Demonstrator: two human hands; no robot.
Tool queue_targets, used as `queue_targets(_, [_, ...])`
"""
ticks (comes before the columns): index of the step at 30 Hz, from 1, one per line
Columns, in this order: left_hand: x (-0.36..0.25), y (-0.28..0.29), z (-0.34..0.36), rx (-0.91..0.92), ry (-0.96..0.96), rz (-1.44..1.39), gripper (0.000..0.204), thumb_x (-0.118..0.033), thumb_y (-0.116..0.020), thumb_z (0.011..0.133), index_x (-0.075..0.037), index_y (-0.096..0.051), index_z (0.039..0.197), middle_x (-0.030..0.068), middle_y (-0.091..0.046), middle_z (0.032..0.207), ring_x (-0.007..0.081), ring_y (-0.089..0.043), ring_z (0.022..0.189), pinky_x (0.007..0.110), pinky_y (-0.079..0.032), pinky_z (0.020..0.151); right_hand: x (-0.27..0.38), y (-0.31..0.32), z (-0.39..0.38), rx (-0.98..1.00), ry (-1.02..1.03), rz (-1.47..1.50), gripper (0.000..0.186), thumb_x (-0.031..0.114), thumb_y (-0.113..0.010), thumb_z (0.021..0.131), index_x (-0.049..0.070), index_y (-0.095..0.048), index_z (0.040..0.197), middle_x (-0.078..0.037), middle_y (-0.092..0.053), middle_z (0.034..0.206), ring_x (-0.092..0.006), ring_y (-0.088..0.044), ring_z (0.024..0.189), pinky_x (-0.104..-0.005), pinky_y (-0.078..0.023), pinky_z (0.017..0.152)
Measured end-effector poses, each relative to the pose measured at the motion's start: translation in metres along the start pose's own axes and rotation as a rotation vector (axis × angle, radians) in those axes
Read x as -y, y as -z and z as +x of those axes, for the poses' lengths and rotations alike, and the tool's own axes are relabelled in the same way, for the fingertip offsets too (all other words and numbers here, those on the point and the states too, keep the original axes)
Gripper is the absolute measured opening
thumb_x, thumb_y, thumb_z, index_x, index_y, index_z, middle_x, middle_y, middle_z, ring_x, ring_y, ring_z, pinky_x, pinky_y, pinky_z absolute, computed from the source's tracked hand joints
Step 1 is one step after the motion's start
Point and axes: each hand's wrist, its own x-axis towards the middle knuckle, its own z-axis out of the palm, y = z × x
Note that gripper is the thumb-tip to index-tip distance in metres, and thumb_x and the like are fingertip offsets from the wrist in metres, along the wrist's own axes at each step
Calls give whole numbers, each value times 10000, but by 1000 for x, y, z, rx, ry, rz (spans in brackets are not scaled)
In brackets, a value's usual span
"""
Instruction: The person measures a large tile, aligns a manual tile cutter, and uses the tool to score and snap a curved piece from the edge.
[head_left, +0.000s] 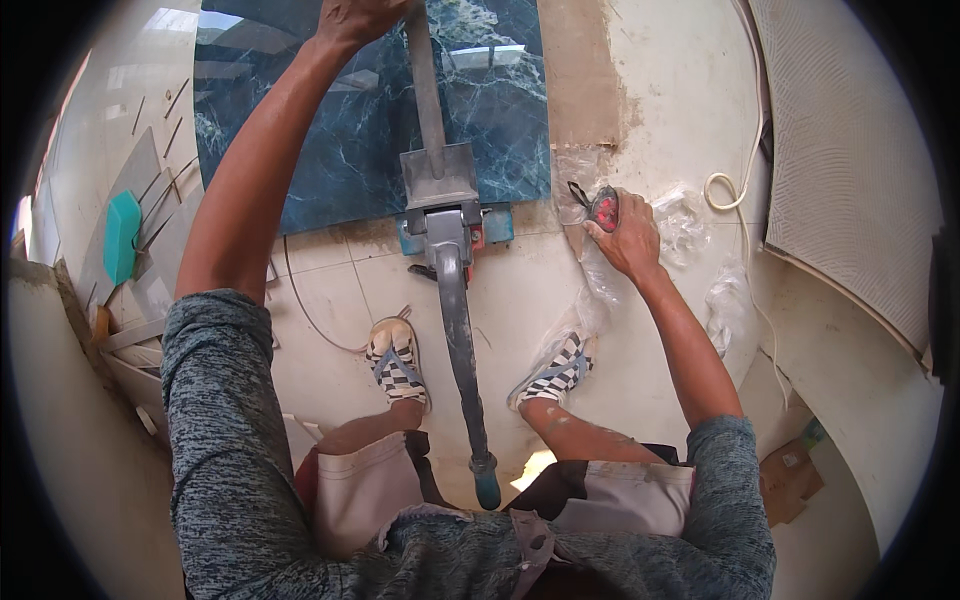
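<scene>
A dark blue, white-veined tile (300, 130) lies flat under a manual tile cutter (440, 180), whose grey rail runs away from me across it. The cutter's long handle (460, 350) points back toward me and ends in a green grip. At the top edge, my left hand (362, 18) is beside the far end of the rail; its fingers are partly cut off by the picture's edge. My right hand (632, 238) is closed round a red and black tape measure (605, 210), low over the floor just right of the tile's near corner.
Crumpled clear plastic (685, 225) lies right of my right hand. A white cable (745, 190) runs beside large ridged-back tiles (850, 170). At left are a turquoise block (122, 238) and several tile offcuts (150, 290). My sandalled feet (397, 360) stand either side of the handle.
</scene>
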Motion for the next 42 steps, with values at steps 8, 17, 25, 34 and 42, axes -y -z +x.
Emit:
queue_targets(8, [31,88,-255,-296,1291,-244,660,-338,-758,835,55,-517,1308,210,-537,1281,317,-553,1181,417,-437,1030,50,33,28,56,-59,357,716,389,-740,847,3,-471,1386,-268,-570,1264,-373,-573,1173,-462,-460,990])
queue_targets(17, [38,91,-362,-684,1936,-887,569,-195,-747,849,57,-486,1287,190,-538,1291,342,-542,1196,483,-416,1075,118,-3,50,155,-550,1192,459,296,-630,973,-26,-547,1290,-112,-623,1166,-223,-623,989,-367,-587,788])
queue_targets(25, [61,92,-363,-637,1841,-1335,320,-81,-631,946,1,-517,1232,159,-550,1263,310,-565,1177,477,-440,1091,118,-22,56,88,-523,1169,419,323,-611,984,28,-581,1281,-63,-577,1290,-220,-570,1097,-421,-556,842])
queue_targets(34, [41,82,-355,-614,1854,-1376,272,-7,-587,954,55,-515,1209,173,-578,1206,321,-621,1088,496,-475,1058,100,-12,62,-54,-518,1059,353,298,-593,992,-10,-652,1156,-74,-659,1029,-179,-611,802,-314,-526,577])
queue_targets(42, [14,78,-344,-562,1914,-1356,287,1,-585,951,74,-502,1216,178,-574,1210,339,-610,1110,507,-466,1064,85,-1,65,16,-584,1095,371,331,-579,994,64,-611,1249,-28,-606,1131,-149,-555,917,-316,-491,720])
